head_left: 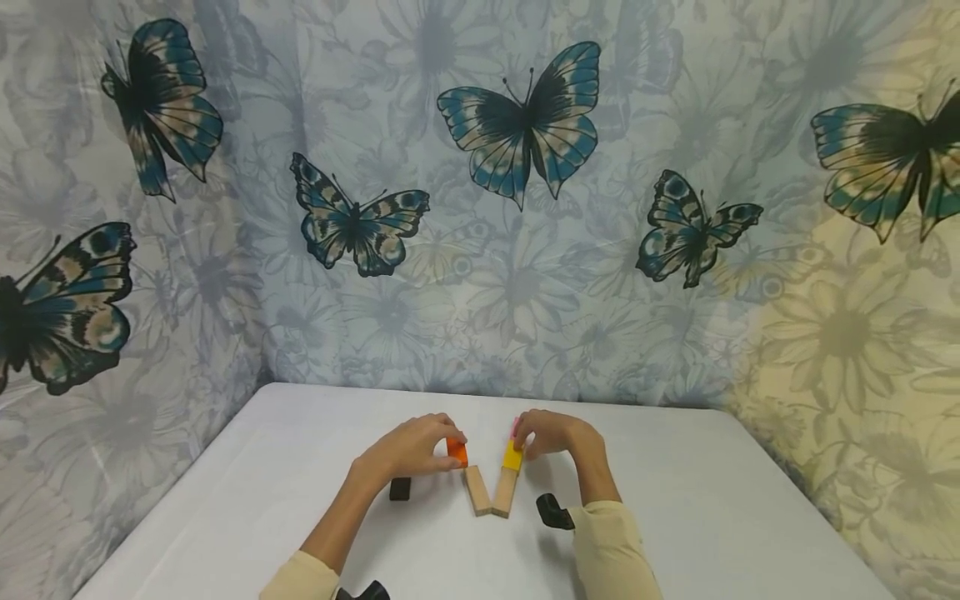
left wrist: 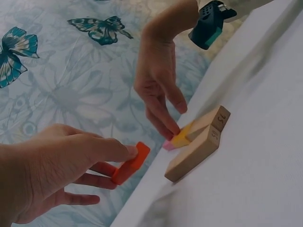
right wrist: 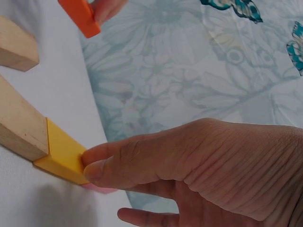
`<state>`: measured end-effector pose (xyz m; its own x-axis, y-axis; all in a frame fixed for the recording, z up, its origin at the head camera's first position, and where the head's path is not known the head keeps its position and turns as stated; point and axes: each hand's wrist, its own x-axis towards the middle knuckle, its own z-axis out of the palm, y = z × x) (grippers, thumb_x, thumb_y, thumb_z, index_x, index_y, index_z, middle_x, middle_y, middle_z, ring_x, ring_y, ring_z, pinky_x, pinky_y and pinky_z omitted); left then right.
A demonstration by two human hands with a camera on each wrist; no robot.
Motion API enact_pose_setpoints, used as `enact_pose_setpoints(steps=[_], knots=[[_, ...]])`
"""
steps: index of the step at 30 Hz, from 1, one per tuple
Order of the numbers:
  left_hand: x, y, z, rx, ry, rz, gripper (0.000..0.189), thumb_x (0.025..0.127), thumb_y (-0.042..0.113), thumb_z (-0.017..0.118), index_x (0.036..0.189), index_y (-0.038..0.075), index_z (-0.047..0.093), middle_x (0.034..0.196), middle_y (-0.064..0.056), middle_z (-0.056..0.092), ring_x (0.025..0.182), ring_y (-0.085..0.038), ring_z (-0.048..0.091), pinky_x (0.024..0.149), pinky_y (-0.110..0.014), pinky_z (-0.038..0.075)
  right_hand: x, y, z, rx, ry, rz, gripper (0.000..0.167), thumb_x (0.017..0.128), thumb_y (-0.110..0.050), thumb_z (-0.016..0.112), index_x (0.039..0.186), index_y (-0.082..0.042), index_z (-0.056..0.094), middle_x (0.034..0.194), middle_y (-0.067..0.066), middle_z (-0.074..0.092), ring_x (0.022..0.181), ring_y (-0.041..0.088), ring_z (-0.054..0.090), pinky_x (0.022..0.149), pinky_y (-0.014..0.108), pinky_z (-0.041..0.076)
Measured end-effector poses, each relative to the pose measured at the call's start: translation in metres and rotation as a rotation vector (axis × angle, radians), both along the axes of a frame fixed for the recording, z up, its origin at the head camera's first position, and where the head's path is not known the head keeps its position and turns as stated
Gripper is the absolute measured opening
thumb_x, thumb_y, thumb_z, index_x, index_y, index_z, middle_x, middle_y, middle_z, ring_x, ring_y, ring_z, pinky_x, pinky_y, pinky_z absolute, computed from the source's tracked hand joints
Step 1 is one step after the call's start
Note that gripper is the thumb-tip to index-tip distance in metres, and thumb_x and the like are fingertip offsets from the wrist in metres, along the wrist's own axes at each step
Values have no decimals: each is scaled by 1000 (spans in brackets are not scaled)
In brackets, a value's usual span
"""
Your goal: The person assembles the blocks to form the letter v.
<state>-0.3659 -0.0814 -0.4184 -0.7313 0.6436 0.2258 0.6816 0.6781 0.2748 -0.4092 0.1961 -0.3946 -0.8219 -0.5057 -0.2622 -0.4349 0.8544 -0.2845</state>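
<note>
In the head view my left hand (head_left: 412,446) pinches an orange block (head_left: 457,451) between thumb and fingers, just beyond the far end of the left wooden block (head_left: 477,491). The left wrist view shows this orange block (left wrist: 131,163) raised, its broad face tilted. My right hand (head_left: 555,433) has thumb and forefinger around a pink block (head_left: 514,427), mostly hidden by them. Their tips meet the end of a yellow block (right wrist: 64,153). That yellow block abuts the right wooden block (head_left: 504,492), and the two wooden blocks touch at their near ends, forming a V.
A small black block (head_left: 400,488) lies beneath the left forearm on the white table (head_left: 675,500). Black wrist devices, one of them the right wrist device (head_left: 553,511), sit beside the sleeves. Behind the table hangs a butterfly-patterned cloth (head_left: 517,317).
</note>
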Motion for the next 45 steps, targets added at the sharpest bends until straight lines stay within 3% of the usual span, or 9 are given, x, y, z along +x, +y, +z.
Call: enact_pose_setpoints(steps=[13,18,25,30,37,45], knots=[[-22,11,-22,65,-7,53,30,94,26,76,119,11,78,117,-5,75,107,-23,69,95,-42,59,1,-2,1,19,5,-1,24,88,-4,75,110,-8,81,123,5,68,120,28,59,110,52,50],[-24,18,-30,89,-16,76,30,92,28,78,116,10,79,112,-4,75,100,-19,67,90,-38,58,3,-1,3,16,-3,4,23,89,-4,74,111,-6,80,126,8,68,123,29,58,113,53,48],[-23,21,-40,50,15,88,27,92,28,80,112,9,79,109,-4,75,97,-18,67,87,-34,58,1,-1,-1,5,-11,-5,21,91,-4,74,110,-7,81,128,7,69,124,29,59,114,52,49],[-24,21,-40,68,1,93,27,93,29,79,112,10,79,109,-3,74,96,-18,66,86,-34,57,1,-2,1,10,-4,-12,20,92,-6,74,111,-9,81,129,7,69,125,28,58,114,52,48],[-25,19,-37,62,-29,112,28,95,29,77,115,9,79,116,-7,74,106,-24,68,93,-47,59,3,-3,3,5,-8,-43,19,93,-9,73,111,-10,81,131,7,67,127,29,57,116,54,47],[-22,19,-35,54,-37,83,25,96,24,76,115,7,78,112,-6,73,102,-23,68,93,-42,59,4,-4,3,17,-1,-37,19,92,-10,74,110,-9,81,128,6,69,124,27,59,114,52,49]])
